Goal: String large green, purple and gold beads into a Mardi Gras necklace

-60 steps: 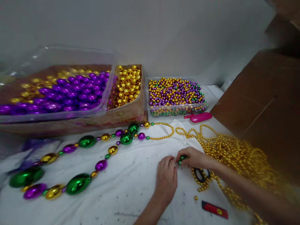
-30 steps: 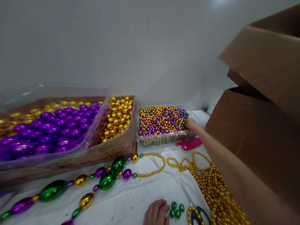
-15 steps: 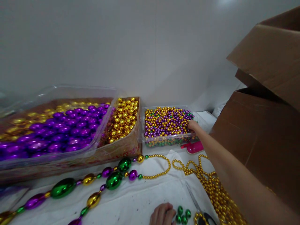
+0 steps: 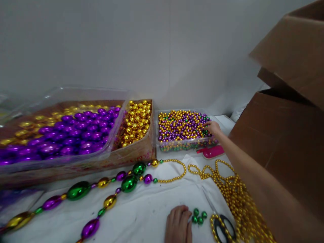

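Note:
My right hand (image 4: 212, 128) reaches over the right end of a clear tub (image 4: 186, 142) full of small purple, gold and green beads (image 4: 183, 125). Its fingertips are drawn together at the beads there; what is between them is too small to make out. Down on the white cloth rests my left hand (image 4: 178, 224), its fingers curled closed, with a small pale tip showing at its right side. Several loose green beads (image 4: 198, 216) lie right beside it. A large bead necklace (image 4: 78, 190) in green, gold and purple stretches across the cloth to the left.
Scissors (image 4: 222, 227) with black handles lie partly under gold bead strands (image 4: 236, 199). A pink object (image 4: 214, 152) sits before the tub. Purple balls (image 4: 83, 126) fill a clear bin at left, gold balls (image 4: 136, 119) a carton. A large cardboard box (image 4: 268, 141) stands at right.
My right hand has come up a little from the beads, so more of its fingers show. The left hand stays by the green beads. The whole view has shifted slightly.

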Demonstrator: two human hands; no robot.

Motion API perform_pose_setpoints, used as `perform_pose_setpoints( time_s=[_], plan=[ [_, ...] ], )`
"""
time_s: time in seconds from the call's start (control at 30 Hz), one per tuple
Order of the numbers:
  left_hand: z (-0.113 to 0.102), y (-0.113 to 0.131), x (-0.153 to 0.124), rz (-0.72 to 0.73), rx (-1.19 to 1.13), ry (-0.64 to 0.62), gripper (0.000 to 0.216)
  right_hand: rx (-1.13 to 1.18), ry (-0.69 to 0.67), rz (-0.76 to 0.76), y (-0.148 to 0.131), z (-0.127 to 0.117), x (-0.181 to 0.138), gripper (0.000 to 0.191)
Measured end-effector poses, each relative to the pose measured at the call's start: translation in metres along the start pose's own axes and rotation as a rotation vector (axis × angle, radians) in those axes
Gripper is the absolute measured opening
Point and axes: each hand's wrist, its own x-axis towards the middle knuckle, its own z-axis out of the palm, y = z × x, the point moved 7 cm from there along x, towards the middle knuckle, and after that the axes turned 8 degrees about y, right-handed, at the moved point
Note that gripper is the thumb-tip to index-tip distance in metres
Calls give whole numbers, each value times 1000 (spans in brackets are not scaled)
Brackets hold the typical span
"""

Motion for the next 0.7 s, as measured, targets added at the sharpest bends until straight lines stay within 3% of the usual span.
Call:
perform_pose_setpoints(
  time_s=[0.13, 0.27, 0.37, 0.5, 0.6, 0.7],
  plan=[
    [-7, 12, 6, -142, -61, -110, 25, 130, -118, -153, -10, 12, -71, 27],
    [-7, 14, 5, -198, -110, -121, 24, 229, -449, -334, -27, 58, -189, 16],
    [-5, 13, 4, -226, -139, -124, 26, 231, -571, -431, -36, 87, -259, 16],
    [-5, 11, 2, -247, -151, -139, 31, 178, -565, -468, -42, 103, -292, 17],
    [-6, 10, -1, -257, -163, -139, 38, 144, -542, -486, -48, 102, -295, 18],
    [-10, 7, -4, -327, -202, -156, 58, 124, -514, -488, -53, 100, -294, 22]
  ],
)
